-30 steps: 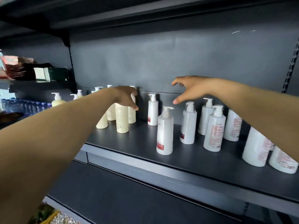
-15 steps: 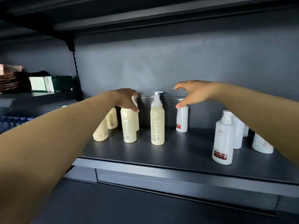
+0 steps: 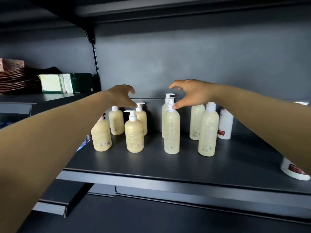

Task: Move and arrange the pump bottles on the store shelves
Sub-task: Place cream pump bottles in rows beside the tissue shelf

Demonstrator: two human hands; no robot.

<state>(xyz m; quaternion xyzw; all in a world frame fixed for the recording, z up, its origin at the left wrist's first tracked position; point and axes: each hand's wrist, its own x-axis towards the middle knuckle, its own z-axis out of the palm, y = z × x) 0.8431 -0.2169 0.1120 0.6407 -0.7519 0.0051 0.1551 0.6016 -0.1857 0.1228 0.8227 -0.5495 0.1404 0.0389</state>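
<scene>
Reaching over the dark shelf (image 3: 151, 167), both hands are spread and grasp nothing. The left hand (image 3: 121, 95) hovers above the squat cream bottles, thumb and fingers wide apart; whether a fingertip grazes the rear bottle's pump (image 3: 139, 105) cannot be told. The right hand (image 3: 191, 93) is splayed in a wide claw, its thumb tip at the neck of the front tall bottle (image 3: 171, 130), seemingly touching it.

Count: four squat cream pump bottles stand upright at left, namely the front-left one (image 3: 101, 135), the front-centre one (image 3: 134, 133), and two behind (image 3: 116, 121) (image 3: 142, 120). Four tall pale-yellow pump bottles stand upright at centre-right: the front tall bottle, one directly behind it (image 3: 165, 111), another front one (image 3: 208, 132) and one behind that (image 3: 196, 121). Two white bottles with red labels are visible: one at the back right (image 3: 225, 125), one at the frame's right edge (image 3: 294, 170), partly hidden by the forearm.

On the neighbouring shelf at left lie a green-and-white box (image 3: 65, 83) and stacked brown packets (image 3: 15, 79).
</scene>
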